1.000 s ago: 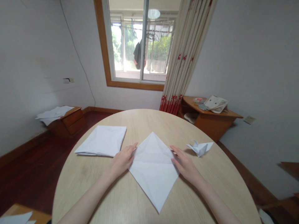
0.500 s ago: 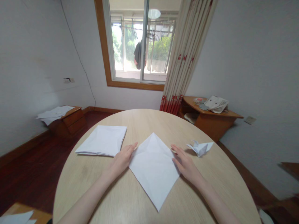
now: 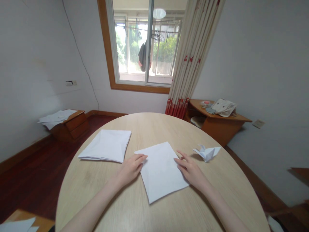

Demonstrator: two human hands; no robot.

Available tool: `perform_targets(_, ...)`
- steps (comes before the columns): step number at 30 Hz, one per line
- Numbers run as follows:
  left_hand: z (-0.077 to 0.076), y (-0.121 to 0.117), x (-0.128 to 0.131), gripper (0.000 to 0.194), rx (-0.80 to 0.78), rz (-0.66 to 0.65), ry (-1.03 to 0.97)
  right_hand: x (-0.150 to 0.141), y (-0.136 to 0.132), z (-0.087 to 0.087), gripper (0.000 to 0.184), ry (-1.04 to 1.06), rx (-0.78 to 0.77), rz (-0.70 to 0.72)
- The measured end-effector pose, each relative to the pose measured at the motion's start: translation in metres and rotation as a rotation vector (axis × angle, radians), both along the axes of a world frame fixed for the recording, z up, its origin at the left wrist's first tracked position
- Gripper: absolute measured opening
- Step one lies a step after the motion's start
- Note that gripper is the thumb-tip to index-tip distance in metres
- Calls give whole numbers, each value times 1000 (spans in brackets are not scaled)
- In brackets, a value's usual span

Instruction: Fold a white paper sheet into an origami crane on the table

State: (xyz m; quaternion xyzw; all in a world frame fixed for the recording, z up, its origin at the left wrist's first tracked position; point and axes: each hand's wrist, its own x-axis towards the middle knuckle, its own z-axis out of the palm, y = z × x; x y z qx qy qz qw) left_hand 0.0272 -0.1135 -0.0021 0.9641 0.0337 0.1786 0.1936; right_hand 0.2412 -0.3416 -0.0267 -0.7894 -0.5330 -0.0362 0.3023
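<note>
A white sheet of paper lies flat on the round wooden table, turned at a slant, with faint creases. At its left edge, my left hand rests with stretched fingers on the paper. My right hand touches the opposite edge, fingertips on the sheet and fingers apart. Neither hand is closed around anything that I can see. To the right of my right hand sits a small folded paper crane. A stack of white paper lies beyond my left hand.
A small wooden drawer cabinet with papers on top stands at the left wall. At the right, a wooden desk carries a cloth bag. More paper lies at the lower left, beside the table.
The sheet has turned counterclockwise from a diamond position, its near corner swinging toward the right and its far corner leftward. My left hand has shifted slightly right and nearer. The crane and stack stay put.
</note>
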Motion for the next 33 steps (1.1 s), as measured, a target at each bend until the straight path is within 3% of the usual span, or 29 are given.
perform_targets(4, 8, -16, -2, 31, -3, -87, 93, 0, 0, -3, 31, -30, -46, -8)
perform_targets(9, 10, -26, -3, 37, 65, -78, 115, -4, 0, 0, 32, -75, -94, -20)
perform_targets(18, -3, -29, -2, 67, 134, -24, 158, -5, -1, 4, 26, -94, -86, 43)
perform_targets(24, -8, -29, 0, 78, 155, -18, 171, -11, -2, 15, 26, -63, -128, 106)
perform_targets(33, -4, -23, 0, 55, 169, -59, 177, -22, -1, 26, 28, -9, -194, 72)
